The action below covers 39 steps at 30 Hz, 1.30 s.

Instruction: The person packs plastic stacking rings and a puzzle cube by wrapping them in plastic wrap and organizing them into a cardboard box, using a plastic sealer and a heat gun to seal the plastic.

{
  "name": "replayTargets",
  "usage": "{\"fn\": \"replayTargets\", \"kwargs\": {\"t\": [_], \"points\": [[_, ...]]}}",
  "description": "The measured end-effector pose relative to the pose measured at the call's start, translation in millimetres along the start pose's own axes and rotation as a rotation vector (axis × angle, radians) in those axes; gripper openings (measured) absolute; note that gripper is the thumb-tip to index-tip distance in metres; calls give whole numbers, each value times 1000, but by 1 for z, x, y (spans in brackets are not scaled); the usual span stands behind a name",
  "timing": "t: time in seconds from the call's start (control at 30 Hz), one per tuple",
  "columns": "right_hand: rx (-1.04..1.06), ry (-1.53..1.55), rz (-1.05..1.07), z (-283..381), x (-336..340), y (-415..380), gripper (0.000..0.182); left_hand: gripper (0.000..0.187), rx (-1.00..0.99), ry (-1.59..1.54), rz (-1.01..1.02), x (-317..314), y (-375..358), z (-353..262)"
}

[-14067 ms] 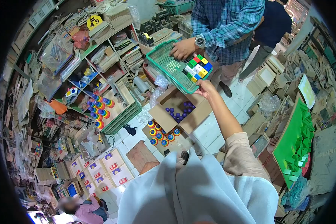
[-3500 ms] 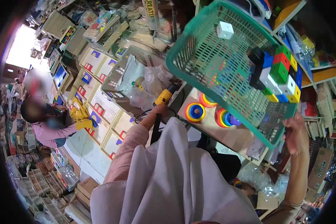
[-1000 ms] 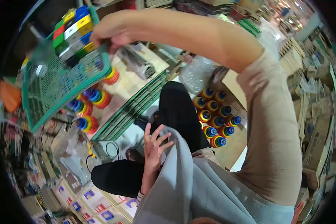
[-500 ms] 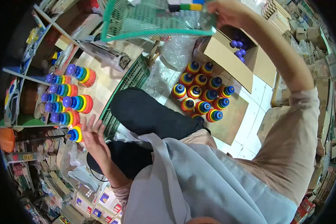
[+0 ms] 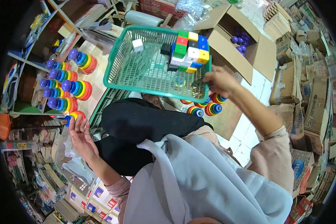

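Observation:
My right hand [image 5: 221, 81] grips the right rim of a green plastic basket [image 5: 153, 92] and holds it up over the floor. Inside lie a stack of coloured cubes [image 5: 190, 52] at the right end and a loose white cube [image 5: 137, 45] at the left. My left hand [image 5: 81, 139] is open, palm up, fingers apart, beside a ring stacker without a ball [image 5: 74, 116] at the table's near end. Several ring stackers topped with purple balls [image 5: 78, 89] stand in rows on the table. More stackers [image 5: 212, 108] on the floor are partly hidden under the basket.
A cardboard box [image 5: 227, 46] with purple balls [image 5: 240, 41] stands open at the back right. Shelves [image 5: 22, 82] line the left side, with piled boxes [image 5: 313, 108] along the right. A green crate [image 5: 102, 108] supports the wooden tabletop.
My right hand has brought the basket down and nearer, so its cubes show fully and it covers most of the floor stackers. My left hand has shifted slightly left and stays open.

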State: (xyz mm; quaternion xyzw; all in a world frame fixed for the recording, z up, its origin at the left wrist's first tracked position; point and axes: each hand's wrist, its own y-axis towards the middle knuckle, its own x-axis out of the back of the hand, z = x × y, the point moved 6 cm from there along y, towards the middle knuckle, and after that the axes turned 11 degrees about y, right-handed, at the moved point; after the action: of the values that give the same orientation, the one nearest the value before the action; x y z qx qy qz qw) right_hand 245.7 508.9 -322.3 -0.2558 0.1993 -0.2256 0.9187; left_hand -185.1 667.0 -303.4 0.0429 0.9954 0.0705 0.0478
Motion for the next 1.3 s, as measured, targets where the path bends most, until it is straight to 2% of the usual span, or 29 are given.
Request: {"fn": "replayTargets", "kwargs": {"t": [0.17,0.23,0.33,0.5,0.57,0.8,1.03,1.3], "points": [[-38,108,-62,-83,35,22,29,46,11,8,11,2,6,3],[-48,82,-152,-107,57,30,28,46,21,-2,4,1,8,7],[-32,57,-174,-131,85,39,30,46,26,33,23,-2,11,13],[-10,84,-397,-179,165,63,30,48,97,94,-25,4,13,35],[-6,36,-421,-181,181,65,30,48,112,113,-42,2,15,39],[32,150,-403,-198,215,77,29,47,143,193,-39,-9,23,52],[15,144,-441,-199,211,75,29,46,163,225,-41,-4,25,60],[-37,155,-391,-204,213,77,34,47,175,248,-53,-4,24,61]]}}
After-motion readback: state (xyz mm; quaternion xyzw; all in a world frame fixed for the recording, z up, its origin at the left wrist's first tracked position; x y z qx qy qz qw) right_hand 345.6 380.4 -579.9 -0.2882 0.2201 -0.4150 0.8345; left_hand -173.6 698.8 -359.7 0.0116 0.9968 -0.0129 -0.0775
